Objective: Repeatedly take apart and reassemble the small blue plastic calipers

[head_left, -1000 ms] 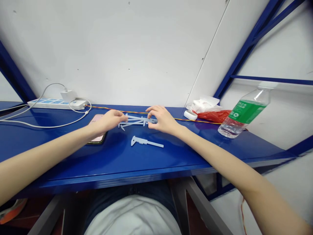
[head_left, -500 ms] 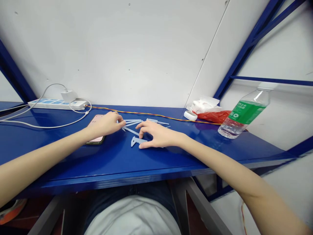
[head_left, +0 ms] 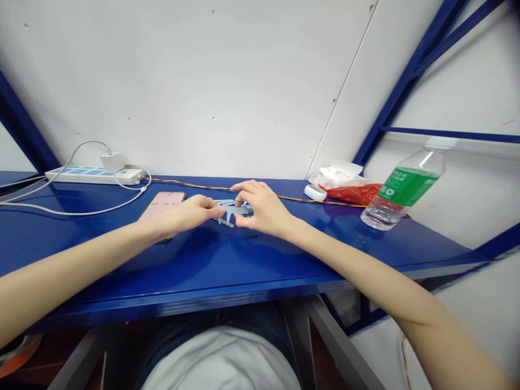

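Note:
In the head view a pale blue-grey vernier caliper (head_left: 231,210) is between my hands, with its jaws pointing toward me. My left hand (head_left: 199,210) pinches its left end between thumb and fingertips. My right hand (head_left: 262,208) curls around the other end, thumb below and fingers above; the exact contact there is partly hidden. Behind and just under the caliper lie several more pale strips of the same colour, mostly covered by my hands. A phone (head_left: 166,201) with a running timer on its screen lies beneath my left wrist.
Along the back of the blue table (head_left: 195,265) are a white power strip (head_left: 93,174) with a charger and cable, and a red-yellow wire (head_left: 195,186). At right stand a water bottle (head_left: 400,189), a white oval device (head_left: 315,192) and a red plastic bag (head_left: 353,194).
My right hand has lifted the caliper and brought it back and up from the near side. My left hand has moved right and now grips its left end.

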`<act>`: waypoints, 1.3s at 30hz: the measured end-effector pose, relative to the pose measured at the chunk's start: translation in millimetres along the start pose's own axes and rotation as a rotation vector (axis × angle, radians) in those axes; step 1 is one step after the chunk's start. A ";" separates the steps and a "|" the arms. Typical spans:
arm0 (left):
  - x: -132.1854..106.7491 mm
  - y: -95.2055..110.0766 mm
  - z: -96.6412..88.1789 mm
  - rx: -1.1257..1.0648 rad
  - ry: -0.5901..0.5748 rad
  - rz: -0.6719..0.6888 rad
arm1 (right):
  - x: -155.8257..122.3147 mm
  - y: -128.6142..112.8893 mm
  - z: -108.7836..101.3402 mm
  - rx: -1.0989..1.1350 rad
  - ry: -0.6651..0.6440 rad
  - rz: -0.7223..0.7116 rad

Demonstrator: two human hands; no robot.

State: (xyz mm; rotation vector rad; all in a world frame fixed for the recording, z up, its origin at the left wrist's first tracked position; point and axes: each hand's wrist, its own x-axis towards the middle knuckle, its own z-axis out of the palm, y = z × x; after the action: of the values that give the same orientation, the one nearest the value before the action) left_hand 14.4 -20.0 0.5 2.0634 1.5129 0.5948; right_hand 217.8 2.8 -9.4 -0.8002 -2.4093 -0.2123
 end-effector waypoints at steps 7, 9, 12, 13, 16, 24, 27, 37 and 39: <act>24.3 -32.6 -32.2 0.015 0.103 -0.129 | -3.5 53.4 -8.1 -0.045 -0.195 0.153; 29.8 -43.5 -37.1 0.140 0.079 -0.129 | -4.4 58.6 -9.3 -0.042 -0.283 0.189; 33.6 -53.2 -36.4 0.472 0.090 0.018 | -4.5 56.9 -10.1 -0.018 -0.376 0.206; 33.3 -53.9 -34.4 0.576 0.114 0.077 | -4.4 55.6 -10.8 -0.012 -0.399 0.207; 28.5 -50.2 -26.1 0.720 0.126 0.211 | -5.4 54.0 -16.3 0.001 -0.474 0.225; 18.9 -36.0 -10.4 0.807 -0.002 0.335 | -8.8 56.1 -27.4 0.010 -0.605 0.285; 23.8 -38.1 -8.8 0.846 0.012 0.337 | -6.9 52.0 -17.7 0.007 -0.539 0.288; 39.5 -52.1 -7.9 0.964 0.126 0.423 | -3.5 45.4 -5.4 -0.007 -0.424 0.263; 40.8 -52.7 -8.5 0.981 0.133 0.430 | -3.8 47.3 -5.9 -0.013 -0.427 0.274</act>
State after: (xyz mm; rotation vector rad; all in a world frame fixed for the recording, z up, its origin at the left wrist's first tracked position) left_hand -18.0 33.5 -24.1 3.1912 1.6140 0.1025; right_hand 251.0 37.2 -8.2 -1.2764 -2.6466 0.0591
